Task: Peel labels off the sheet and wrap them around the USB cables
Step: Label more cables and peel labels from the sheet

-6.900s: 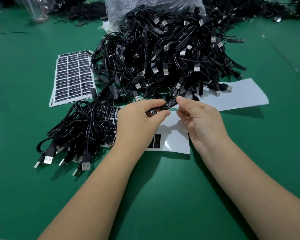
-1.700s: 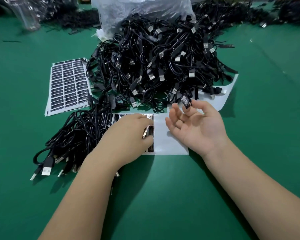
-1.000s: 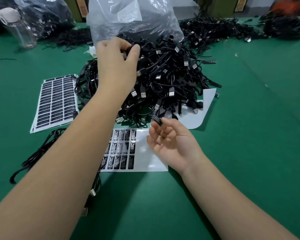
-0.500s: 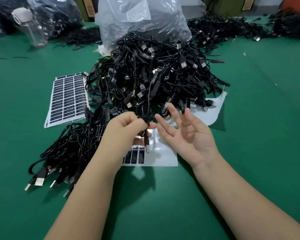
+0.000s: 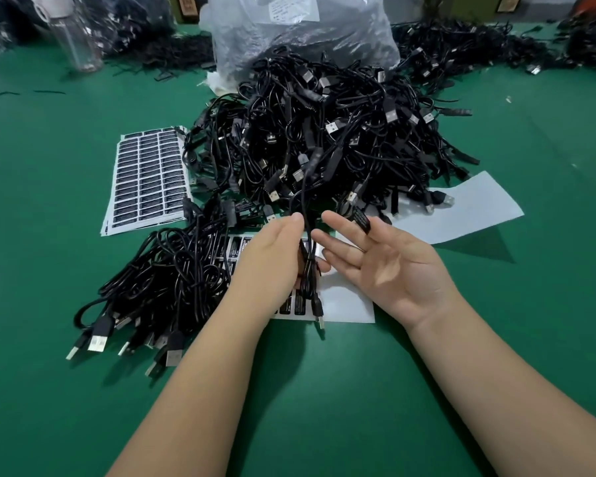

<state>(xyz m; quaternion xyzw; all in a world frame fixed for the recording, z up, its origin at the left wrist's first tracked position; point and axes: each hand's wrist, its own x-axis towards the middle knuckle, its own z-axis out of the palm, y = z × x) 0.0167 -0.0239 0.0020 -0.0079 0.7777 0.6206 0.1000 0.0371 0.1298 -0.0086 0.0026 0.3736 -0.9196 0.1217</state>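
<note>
**Loose label, dangling cable: where this could slip**

Nearest, the left hand (image 5: 272, 259) has its fingers curled round a single USB cable (image 5: 309, 266), which hangs doubled from the grip with one plug (image 5: 319, 309) dangling just over the partly used label sheet (image 5: 344, 301). Just beside it, the right hand (image 5: 386, 266) lies palm-up with fingers straight and spread, gripping nothing; a peeled black label (image 5: 361, 220) clings to a fingertip.

The likeliest trouble is that label. Held only by its own adhesive, it could fold on itself, pick up lint, or go on crooked if the cable swings as the hands meet. The upper run of the cable reaches toward the big cable heap (image 5: 324, 132) behind; whether it is free of the tangle cannot be told, and a snag there would jerk it as the label goes on.

To the left, the pile of cables (image 5: 166, 280) lies partly over the sheet and could scuff its remaining labels. Farther off on the green worktop (image 5: 289, 390) lie a full label sheet (image 5: 148, 177) and a spent backing sheet (image 5: 475, 208).
</note>
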